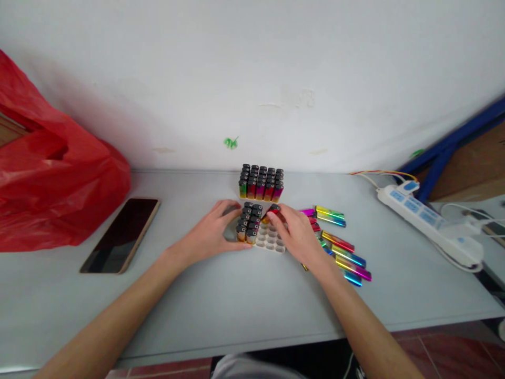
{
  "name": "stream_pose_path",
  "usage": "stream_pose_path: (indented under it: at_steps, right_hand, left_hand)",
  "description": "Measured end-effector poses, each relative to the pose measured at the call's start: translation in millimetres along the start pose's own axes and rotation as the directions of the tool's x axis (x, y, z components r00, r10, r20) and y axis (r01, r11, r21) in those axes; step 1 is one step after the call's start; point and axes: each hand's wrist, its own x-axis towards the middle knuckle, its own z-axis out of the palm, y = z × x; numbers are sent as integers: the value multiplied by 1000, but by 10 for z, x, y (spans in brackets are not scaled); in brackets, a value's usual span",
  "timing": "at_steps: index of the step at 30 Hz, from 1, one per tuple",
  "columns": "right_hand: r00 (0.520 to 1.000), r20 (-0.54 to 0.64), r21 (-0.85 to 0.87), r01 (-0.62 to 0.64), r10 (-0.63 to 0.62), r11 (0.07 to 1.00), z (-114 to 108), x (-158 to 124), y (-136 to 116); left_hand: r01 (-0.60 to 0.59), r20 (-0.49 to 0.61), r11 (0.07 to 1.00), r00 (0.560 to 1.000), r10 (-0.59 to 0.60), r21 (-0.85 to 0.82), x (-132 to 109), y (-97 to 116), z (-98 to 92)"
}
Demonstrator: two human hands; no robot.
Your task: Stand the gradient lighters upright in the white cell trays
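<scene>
A pale tray with round-cornered holes [270,243] lies on the table. Its left part carries two rows of upright lighters [248,223] with black tops; the holes on the right show bare. My left hand [213,229] curves round the tray's left side, thumb along the front and fingers behind, steadying it. Pinched in my right hand [295,231] is a red and gold lighter [272,211], tilted above the back of the bare holes. Just behind stands a full block of upright lighters [261,188]. Loose shiny lighters [349,258] lie to the right, partly hidden by my right hand.
A dark phone [120,236] lies at the left, near a red plastic bag [59,179]. On the right are a white power strip [428,223] with cables and a blue metal frame [445,152]. A white wall [189,95] rises behind the grey table [205,300].
</scene>
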Motion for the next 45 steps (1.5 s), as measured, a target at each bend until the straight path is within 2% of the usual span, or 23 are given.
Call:
stream_pose_path:
  at_steps: [4,6,11,15,18,21,23,26,29,33,36,40,45]
  right_hand:
    - [996,37,-242,82,-75,967,17,13,75]
    - [990,52,-302,138,-128,943,33,24,104]
    - [985,68,-354,175,-162,919,52,47,62]
    - [994,-5,-277,99,-105,956,-173,-109,-12]
    - [992,-122,-175,20,-42,984,-501,-475,40]
    - [970,-238,-208,-96,44,973,-836,-1017,200]
    - [956,-270,-270,-189,114,944,-988,-1389,334]
    - [962,-251,-350,-195,109,916,-1045,-1821,509]
    - [965,-252,-403,-170,69,900,-944,-2030,608]
    - [951,-308,-443,-167,25,881,-779,-2034,661]
    - [954,-298,-420,-103,-29,902,-718,-1954,700]
    - [961,-263,-399,-26,-88,916,-713,-1833,751]
    - [974,-218,-353,-17,-64,935,-758,-1682,753]
  left_hand:
    - [-5,4,1000,1000,5,12,-3,-2,3]
    - [-5,4,1000,1000,5,19,-2,5,-1]
    - [-16,5,999,1000,16,31,5,0,-12]
    - [-16,0,999,1000,16,38,15,-34,-4]
    - [-6,7,998,1000,5,63,29,-46,0]
    - [4,9,998,1000,-5,66,51,-50,-2]
    - [7,13,998,1000,-8,70,63,-52,-1]
    - [8,8,997,1000,-9,74,66,-49,8]
    - [28,3,997,1000,-28,66,59,-38,19]
    - [28,-5,996,1000,-28,83,55,-29,26]
    - [28,8,995,1000,-29,99,50,-27,26]
    - [43,17,993,999,-45,106,34,-17,27]
    - [40,16,997,999,-41,73,19,-25,38]
